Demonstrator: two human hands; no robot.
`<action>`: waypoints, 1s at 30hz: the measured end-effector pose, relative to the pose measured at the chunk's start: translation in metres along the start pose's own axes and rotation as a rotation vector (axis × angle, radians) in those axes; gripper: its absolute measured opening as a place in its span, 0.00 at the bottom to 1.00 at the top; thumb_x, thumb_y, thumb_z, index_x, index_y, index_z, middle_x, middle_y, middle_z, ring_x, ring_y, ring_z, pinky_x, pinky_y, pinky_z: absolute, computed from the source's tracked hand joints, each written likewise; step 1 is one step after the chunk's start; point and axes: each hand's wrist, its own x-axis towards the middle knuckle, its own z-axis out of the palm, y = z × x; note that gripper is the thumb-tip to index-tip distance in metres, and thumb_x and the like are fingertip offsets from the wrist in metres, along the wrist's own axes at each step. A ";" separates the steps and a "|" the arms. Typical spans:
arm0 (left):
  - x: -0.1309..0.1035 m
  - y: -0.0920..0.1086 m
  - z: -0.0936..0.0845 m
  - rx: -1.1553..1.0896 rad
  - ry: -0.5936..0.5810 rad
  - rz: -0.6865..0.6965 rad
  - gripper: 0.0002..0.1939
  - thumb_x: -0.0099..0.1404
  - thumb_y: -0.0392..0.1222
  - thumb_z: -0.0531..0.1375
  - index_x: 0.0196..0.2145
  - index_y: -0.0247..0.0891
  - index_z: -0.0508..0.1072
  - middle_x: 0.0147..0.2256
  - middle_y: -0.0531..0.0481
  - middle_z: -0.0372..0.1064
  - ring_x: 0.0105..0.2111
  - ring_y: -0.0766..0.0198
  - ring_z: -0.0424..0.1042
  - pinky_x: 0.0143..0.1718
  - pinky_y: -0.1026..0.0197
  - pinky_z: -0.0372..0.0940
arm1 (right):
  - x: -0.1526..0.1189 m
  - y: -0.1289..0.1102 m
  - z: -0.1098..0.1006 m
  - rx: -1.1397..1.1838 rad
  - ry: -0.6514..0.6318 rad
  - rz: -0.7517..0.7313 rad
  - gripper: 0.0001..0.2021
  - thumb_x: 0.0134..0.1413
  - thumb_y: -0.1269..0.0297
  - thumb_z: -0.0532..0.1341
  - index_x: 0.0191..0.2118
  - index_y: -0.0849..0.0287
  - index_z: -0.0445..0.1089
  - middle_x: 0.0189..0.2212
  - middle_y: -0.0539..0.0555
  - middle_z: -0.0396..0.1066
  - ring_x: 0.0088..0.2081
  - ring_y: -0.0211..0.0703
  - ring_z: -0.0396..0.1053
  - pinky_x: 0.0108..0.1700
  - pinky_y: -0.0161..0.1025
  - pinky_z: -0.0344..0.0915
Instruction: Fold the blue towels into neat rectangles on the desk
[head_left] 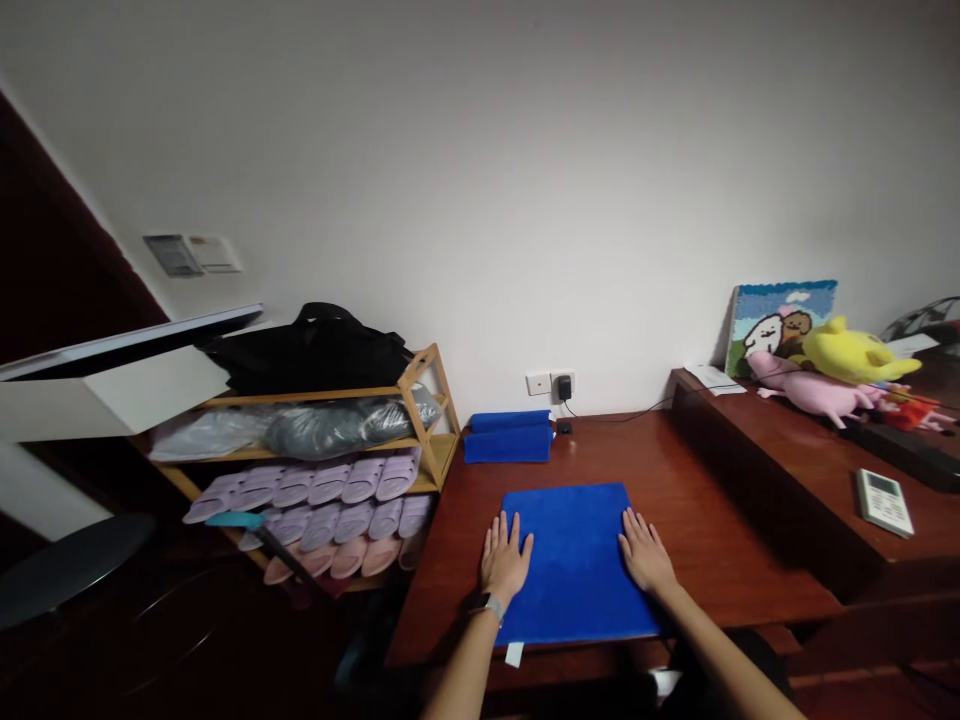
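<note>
A blue cloth lies spread flat on the brown wooden table, with a white tag sticking out at its near left corner. My left hand rests palm down across the cloth's left edge, fingers apart, a watch on the wrist. On the opposite edge my right hand lies flat with its fingers stretched out. Neither hand grips anything. Farther back, by the wall, more blue cloth lies folded at the table's far left.
Left of the table stands a wooden rack with slippers and a black bag. A black plug is in the wall. On the raised right surface are plush toys, a picture and a white device.
</note>
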 end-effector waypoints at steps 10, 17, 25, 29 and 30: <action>0.018 0.124 0.005 -0.191 0.035 0.402 0.34 0.78 0.57 0.37 0.72 0.39 0.54 0.72 0.44 0.49 0.72 0.55 0.46 0.72 0.48 0.46 | -0.001 -0.003 0.001 -0.011 0.032 -0.001 0.34 0.70 0.53 0.36 0.75 0.65 0.43 0.75 0.53 0.42 0.75 0.46 0.38 0.74 0.47 0.34; 0.044 0.181 0.029 -0.266 -0.049 0.337 0.32 0.78 0.53 0.33 0.71 0.44 0.57 0.72 0.46 0.49 0.73 0.55 0.45 0.72 0.44 0.44 | 0.040 0.001 -0.028 0.014 0.057 -0.058 0.32 0.69 0.59 0.37 0.73 0.62 0.51 0.73 0.54 0.49 0.74 0.46 0.44 0.73 0.46 0.40; 0.077 0.127 0.017 -0.230 -0.033 0.288 0.31 0.78 0.55 0.37 0.70 0.45 0.60 0.72 0.47 0.50 0.72 0.56 0.48 0.72 0.48 0.46 | 0.080 0.002 -0.018 0.022 0.010 -0.073 0.34 0.70 0.54 0.36 0.75 0.66 0.41 0.75 0.53 0.40 0.75 0.44 0.36 0.74 0.47 0.33; 0.084 0.074 0.009 -0.128 -0.050 0.235 0.29 0.77 0.59 0.41 0.71 0.52 0.58 0.73 0.50 0.49 0.72 0.52 0.46 0.72 0.44 0.43 | 0.080 0.004 -0.008 0.028 0.035 -0.057 0.34 0.70 0.53 0.36 0.75 0.64 0.41 0.75 0.53 0.41 0.75 0.43 0.37 0.74 0.46 0.33; 0.084 0.062 0.008 -0.107 -0.053 0.209 0.30 0.77 0.59 0.42 0.71 0.53 0.57 0.73 0.50 0.48 0.73 0.52 0.45 0.72 0.44 0.43 | 0.080 0.005 -0.006 0.026 0.039 -0.055 0.34 0.70 0.53 0.35 0.75 0.64 0.41 0.75 0.53 0.41 0.75 0.43 0.37 0.74 0.46 0.33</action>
